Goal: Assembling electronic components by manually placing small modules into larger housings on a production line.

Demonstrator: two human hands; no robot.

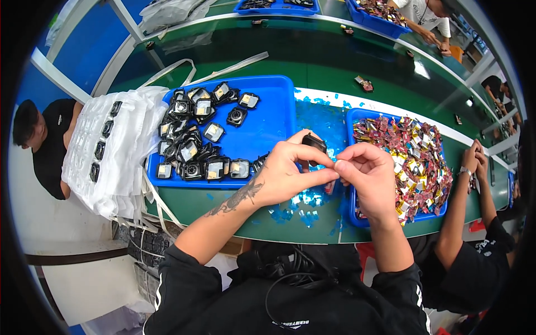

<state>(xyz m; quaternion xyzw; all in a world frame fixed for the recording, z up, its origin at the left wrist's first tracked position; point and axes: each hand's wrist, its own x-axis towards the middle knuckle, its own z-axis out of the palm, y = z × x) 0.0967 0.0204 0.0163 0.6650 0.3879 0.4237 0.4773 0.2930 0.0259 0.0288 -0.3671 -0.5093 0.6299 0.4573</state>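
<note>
Listener: Is there any writing?
Describer: White lettering (294, 324) crosses the front of the wearer's black shirt (240, 304), on the near side of the blue watch-case tray (273, 114).

Listener: Where is the held piece?
Describer: A black watch case (314, 143) is in the left hand (286, 172), just past that tray's right edge. The fingers curl around it, and the left thumb and forefinger press toward the right hand (367, 177). The right thumb and forefinger are pinched together, touching the left fingertips; I cannot tell what, if anything, is between them.

Listener: Which way does it point?
Describer: Its visible long edge slants from upper left down to lower right. I cannot tell which way its face turns.

Listener: And the room around it?
Describer: Loose watch cases (214, 132) crowd the tray's left side and near edge; smooth blue floor shows at its far right. Beyond its right edge, a strip of green worktable is strewn with blue film scraps (307, 200). Farther right, a second blue tray (358, 220) is heaped with red, silver and yellow electronic parts (419, 167).
</note>
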